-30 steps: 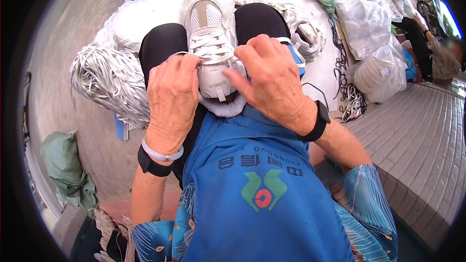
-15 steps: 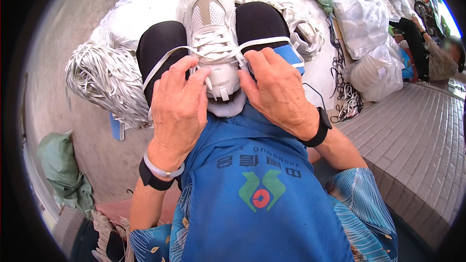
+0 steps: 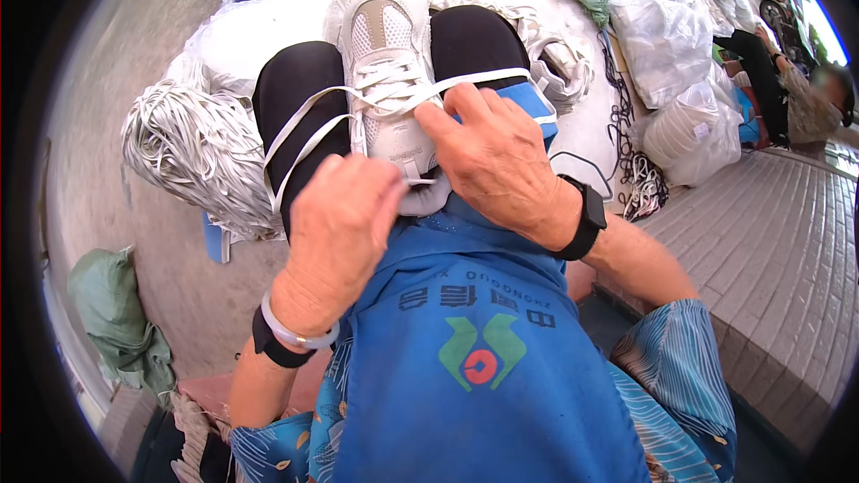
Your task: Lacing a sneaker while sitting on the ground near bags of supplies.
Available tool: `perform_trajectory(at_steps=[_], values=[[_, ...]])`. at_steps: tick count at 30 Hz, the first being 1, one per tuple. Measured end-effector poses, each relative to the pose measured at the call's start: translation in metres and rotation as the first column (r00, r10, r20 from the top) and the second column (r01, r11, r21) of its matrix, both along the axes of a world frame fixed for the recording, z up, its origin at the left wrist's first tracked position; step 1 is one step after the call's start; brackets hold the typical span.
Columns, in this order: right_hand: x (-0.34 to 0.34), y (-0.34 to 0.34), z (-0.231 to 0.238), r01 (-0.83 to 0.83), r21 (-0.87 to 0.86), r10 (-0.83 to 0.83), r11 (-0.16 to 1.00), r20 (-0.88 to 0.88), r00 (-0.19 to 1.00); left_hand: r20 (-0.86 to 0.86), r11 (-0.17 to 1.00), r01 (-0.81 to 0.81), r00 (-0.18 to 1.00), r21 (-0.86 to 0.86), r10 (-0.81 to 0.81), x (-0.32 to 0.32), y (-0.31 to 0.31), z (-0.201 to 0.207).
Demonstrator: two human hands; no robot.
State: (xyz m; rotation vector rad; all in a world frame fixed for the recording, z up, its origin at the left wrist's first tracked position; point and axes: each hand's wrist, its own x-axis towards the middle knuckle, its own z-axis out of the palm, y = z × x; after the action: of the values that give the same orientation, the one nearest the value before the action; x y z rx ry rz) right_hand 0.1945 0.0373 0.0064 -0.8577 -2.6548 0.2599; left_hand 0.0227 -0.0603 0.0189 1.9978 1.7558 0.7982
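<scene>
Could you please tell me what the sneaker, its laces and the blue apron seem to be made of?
The sneaker looks like matte synthetic with mesh, going by its tiny holes. Its laces appear to be flat, matte textile, bending softly. The blue apron is probably smooth cloth, fibre unclear, given its folds.

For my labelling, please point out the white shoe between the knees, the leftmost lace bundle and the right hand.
White shoe (image 3: 386,80), head view: laced middle.
Lace bundle (image 3: 195,156), head view: middle strands.
Right hand (image 3: 503,161), head view: its back.

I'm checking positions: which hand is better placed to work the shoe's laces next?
Probably the right hand: it is close beside the crossed laces on the shoe; the left hand sits lower, farther away.
</scene>
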Motion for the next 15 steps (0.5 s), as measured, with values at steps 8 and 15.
perform_trajectory(at_steps=[8, 15], values=[[-0.024, 0.025, 0.004, -0.159, -0.060, 0.151, 0.985, -0.127, 0.980, -0.157, 0.982, -0.156, 0.973, 0.105, 0.171, -0.005, 0.020, -0.005], [-0.013, 0.036, 0.024, -0.323, -0.497, 0.031, 0.805, -0.508, 0.861, -0.360, 0.991, -0.131, 0.926, -0.014, 0.117, -0.008, 0.022, 0.002]])
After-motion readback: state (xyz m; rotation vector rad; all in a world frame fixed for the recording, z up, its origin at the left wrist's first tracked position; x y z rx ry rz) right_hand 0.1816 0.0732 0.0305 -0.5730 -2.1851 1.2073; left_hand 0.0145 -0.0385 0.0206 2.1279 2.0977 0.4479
